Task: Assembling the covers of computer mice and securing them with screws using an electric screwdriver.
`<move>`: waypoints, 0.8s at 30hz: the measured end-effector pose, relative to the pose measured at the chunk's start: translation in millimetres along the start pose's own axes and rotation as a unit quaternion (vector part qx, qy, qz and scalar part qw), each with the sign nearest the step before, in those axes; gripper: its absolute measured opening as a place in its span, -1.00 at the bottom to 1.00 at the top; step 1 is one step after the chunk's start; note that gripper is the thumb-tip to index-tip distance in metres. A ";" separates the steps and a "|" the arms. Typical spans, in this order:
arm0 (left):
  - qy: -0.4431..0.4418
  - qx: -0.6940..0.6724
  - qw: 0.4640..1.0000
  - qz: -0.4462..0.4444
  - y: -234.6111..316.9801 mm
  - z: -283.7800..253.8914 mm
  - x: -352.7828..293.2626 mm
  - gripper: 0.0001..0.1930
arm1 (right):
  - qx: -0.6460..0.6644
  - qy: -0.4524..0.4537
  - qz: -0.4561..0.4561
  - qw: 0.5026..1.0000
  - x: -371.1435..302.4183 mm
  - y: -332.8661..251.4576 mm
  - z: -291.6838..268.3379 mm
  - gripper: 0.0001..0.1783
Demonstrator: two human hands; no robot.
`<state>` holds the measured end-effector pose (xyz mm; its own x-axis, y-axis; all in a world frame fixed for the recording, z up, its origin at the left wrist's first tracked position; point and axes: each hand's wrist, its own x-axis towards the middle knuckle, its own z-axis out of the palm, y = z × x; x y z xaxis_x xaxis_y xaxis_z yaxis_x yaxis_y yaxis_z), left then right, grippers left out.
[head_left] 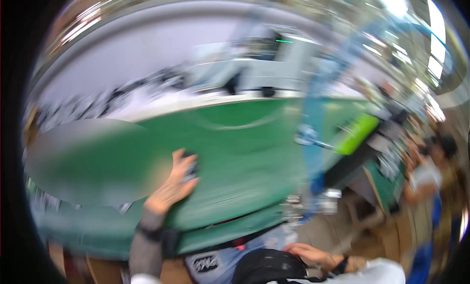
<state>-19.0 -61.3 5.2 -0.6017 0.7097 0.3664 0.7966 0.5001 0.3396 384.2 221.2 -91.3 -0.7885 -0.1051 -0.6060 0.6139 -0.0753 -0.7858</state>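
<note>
A small dark object [190, 167], too blurred to identify, sits in the grip of the left hand [171, 186], fingers curled around it, over the green desk [245, 147] near its front edge. Bare green surface stretches beyond it toward the pale machine [274, 63]. The right hand [308, 254] rests on a black bundle [269, 267] at the lap; whether it grips, I cannot tell.

The whole view is smeared by motion. A small dark object [190, 167] held in the left hand [169, 188] above the green table surface [245, 151] cannot be identified. The right hand [311, 254], below the table's near edge, is partly covered by a black rounded item [269, 267] cut by the lower edge. The grey machine [264, 68] behind the table is blurred beyond detail.
</note>
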 end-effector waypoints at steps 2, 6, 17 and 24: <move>0.001 -0.013 1.000 0.014 7.8 -10.2 2.8 -0.45 | 0.116 0.051 0.040 0.991 14.0 10.4 -7.2 -0.47; 0.056 0.071 0.996 -0.016 -1.7 -11.7 -28.1 -0.46 | 0.008 0.082 0.093 0.992 51.4 5.1 -16.1 -0.42; 0.236 0.275 0.891 -0.275 -38.5 -93.5 -106.6 -0.45 | -0.010 0.062 0.099 0.993 59.2 -10.7 -12.1 -0.35; 0.143 0.187 0.922 -0.309 -95.6 -36.8 -131.5 -0.29 | 0.010 0.071 0.081 0.994 42.6 -7.9 -16.9 -0.36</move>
<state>-18.1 -220.7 -43.5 -0.8951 0.0989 0.4348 0.2290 0.9386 0.2580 345.1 234.1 -113.0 -0.6754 0.0228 -0.7371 0.7330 -0.0892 -0.6743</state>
